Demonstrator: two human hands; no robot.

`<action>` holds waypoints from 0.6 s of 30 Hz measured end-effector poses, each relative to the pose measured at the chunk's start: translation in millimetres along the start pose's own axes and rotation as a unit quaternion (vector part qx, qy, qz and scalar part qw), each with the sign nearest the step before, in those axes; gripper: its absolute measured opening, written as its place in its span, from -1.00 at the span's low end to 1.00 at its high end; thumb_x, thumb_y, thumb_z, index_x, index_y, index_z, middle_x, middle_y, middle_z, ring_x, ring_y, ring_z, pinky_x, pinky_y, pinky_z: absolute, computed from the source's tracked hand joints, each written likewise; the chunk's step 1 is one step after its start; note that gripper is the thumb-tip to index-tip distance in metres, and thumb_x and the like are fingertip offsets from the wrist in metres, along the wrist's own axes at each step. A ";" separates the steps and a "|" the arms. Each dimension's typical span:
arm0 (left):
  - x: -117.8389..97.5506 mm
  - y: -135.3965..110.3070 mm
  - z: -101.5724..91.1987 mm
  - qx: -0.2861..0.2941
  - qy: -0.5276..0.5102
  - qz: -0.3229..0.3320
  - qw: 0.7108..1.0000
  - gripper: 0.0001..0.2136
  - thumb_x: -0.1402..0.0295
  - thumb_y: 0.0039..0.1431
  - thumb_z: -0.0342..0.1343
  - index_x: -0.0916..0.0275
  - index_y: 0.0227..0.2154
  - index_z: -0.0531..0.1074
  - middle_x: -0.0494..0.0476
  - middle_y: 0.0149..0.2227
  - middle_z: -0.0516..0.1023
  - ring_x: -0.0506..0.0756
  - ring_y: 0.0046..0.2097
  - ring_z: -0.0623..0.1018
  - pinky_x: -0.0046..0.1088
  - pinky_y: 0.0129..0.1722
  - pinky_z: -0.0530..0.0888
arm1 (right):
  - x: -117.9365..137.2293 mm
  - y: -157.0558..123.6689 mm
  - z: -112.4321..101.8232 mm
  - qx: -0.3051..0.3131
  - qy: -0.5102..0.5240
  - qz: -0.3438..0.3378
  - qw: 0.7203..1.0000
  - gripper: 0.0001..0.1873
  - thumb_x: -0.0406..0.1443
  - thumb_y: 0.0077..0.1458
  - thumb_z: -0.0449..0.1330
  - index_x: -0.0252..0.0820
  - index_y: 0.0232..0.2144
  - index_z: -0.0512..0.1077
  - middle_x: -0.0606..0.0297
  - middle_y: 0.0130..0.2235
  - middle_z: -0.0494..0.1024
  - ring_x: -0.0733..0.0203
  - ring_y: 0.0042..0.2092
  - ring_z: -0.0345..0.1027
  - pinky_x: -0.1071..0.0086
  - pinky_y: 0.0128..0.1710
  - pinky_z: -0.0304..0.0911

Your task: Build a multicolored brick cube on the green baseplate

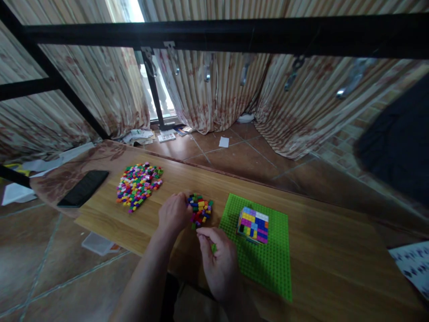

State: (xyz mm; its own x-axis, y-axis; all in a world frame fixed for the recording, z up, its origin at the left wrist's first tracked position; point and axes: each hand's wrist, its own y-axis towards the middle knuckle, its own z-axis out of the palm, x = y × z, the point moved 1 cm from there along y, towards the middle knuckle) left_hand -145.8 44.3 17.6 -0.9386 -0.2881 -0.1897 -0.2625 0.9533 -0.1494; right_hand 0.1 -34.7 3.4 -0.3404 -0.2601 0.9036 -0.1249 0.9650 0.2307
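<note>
My left hand point(174, 212) is curled at the left edge of a small pile of toy building bricks point(201, 209). Its fingertips are mostly hidden behind the knuckles, against the bricks. Just in front of that pile, my right hand point(219, 259) has its thumb and forefinger pinched together; anything between them is too small to make out. Right of this hand lies a green studded baseplate point(273, 264). A blocky brick structure point(254, 225) stands on it, its top a patchwork of yellow, blue, purple, white and magenta.
A larger heap of mixed bricks point(139, 183) covers the wooden tabletop's point(321, 250) left part. Beyond it lies a dark phone-like slab point(83, 188). A black metal bar point(221, 36) with hanging clips crosses above. A printed sheet point(414, 264) lies at far right.
</note>
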 end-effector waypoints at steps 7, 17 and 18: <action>-2.1 -3.5 -10.0 0.000 -0.006 -0.016 1.000 -0.79 0.31 0.08 -0.02 0.20 -0.31 0.50 0.24 -0.26 0.60 0.23 -0.16 0.57 -0.34 -0.27 0.37 | 5.6 -0.2 -10.0 -0.025 0.008 -0.013 1.000 -0.78 -0.39 0.23 0.06 -0.12 -0.27 0.52 0.28 -0.31 0.59 0.21 -0.25 0.46 0.38 -0.22 0.31; -35.3 -34.9 -24.4 0.175 -0.609 0.054 0.771 -0.76 0.28 -0.12 0.30 0.28 -0.36 0.51 0.02 -0.42 0.55 -0.02 -0.43 0.47 -0.53 -0.38 0.36 | -1.6 4.7 -47.2 -0.195 0.053 0.014 0.979 -0.79 -0.28 0.25 0.12 -0.07 -0.11 0.49 0.25 -0.13 0.58 0.21 -0.13 0.47 0.32 -0.13 0.36; -45.2 -40.3 -22.0 0.210 -0.661 0.051 0.718 -0.74 0.30 -0.16 0.34 0.28 -0.37 0.51 0.00 -0.44 0.53 -0.03 -0.43 0.48 -0.53 -0.36 0.39 | -1.9 5.5 -52.6 -0.215 0.051 0.015 0.975 -0.77 -0.27 0.24 0.12 -0.08 -0.08 0.48 0.23 -0.09 0.57 0.20 -0.10 0.46 0.31 -0.11 0.36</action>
State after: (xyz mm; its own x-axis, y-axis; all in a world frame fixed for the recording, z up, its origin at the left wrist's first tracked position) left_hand -97.8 20.8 53.5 0.1588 -0.3175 -0.9349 0.1442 0.9442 -0.2962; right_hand 49.1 -27.1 21.9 -0.2411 -0.2487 0.9381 0.2928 0.9029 0.3146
